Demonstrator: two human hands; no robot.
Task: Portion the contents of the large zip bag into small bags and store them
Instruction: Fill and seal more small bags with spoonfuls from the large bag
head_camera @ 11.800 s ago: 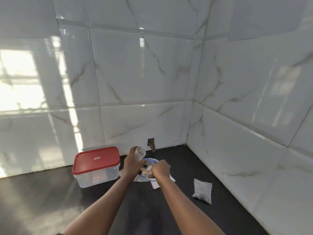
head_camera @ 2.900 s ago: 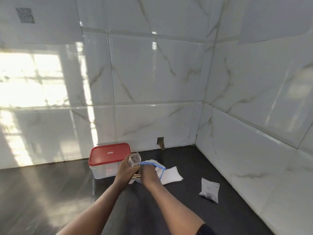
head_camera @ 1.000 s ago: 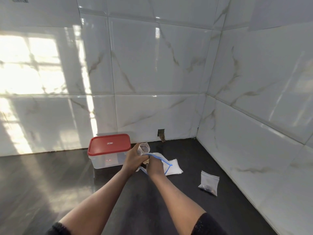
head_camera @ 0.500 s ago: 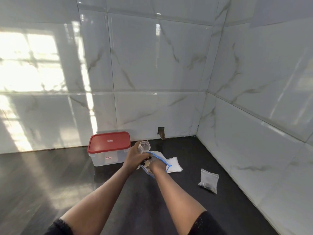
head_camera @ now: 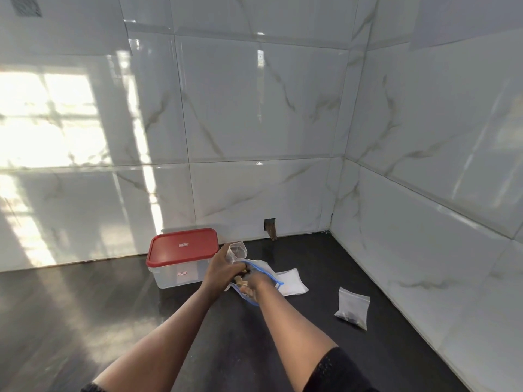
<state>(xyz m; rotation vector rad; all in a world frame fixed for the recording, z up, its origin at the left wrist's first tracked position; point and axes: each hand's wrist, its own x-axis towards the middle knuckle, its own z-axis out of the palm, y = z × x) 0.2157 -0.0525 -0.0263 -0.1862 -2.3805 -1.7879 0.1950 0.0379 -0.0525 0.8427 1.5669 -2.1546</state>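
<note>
large zip bag (head_camera: pixel 268 272): clear plastic with a blue rim, slumped on the dark counter (head_camera: pixel 85 321) just right of the red-lidded container (head_camera: pixel 182 246), its mouth open toward the person. right hand (head_camera: pixel 256 285): reached into that mouth, right of the container and slightly nearer the person, with the blue rim looped round the wrist; its fingers were hidden in the plastic, so whether they were curled or spread could not be told. tan piece (head_camera: pixel 240 282): small, seen between the two hands; its nature was unclear. left hand (head_camera: pixel 225 268): at the container's right front corner, fingers curled round the lower part of a small bag (head_camera: pixel 238 249). this bag was clear and upright, and its open mouth stood above the knuckles. flat white packet (head_camera: pixel 293 281): lay farther right of the container, partly under the large bag. filled small bag (head_camera: pixel 352 306): lay well right of the container and nearer the person, apart from everything else, with dark contents settled at its lower end. the container itself had a clear body, its lid on, small labels on lid and front, and it stood close against the back wall. tiled walls (head_camera: pixel 254 108): glossy white marble pattern, meeting in a corner to the container's right. wall hole (head_camera: pixel 270 226): small, at the wall's base, right of the container. a bright patch of sunlight lay on the tiles to the container's left.
</note>
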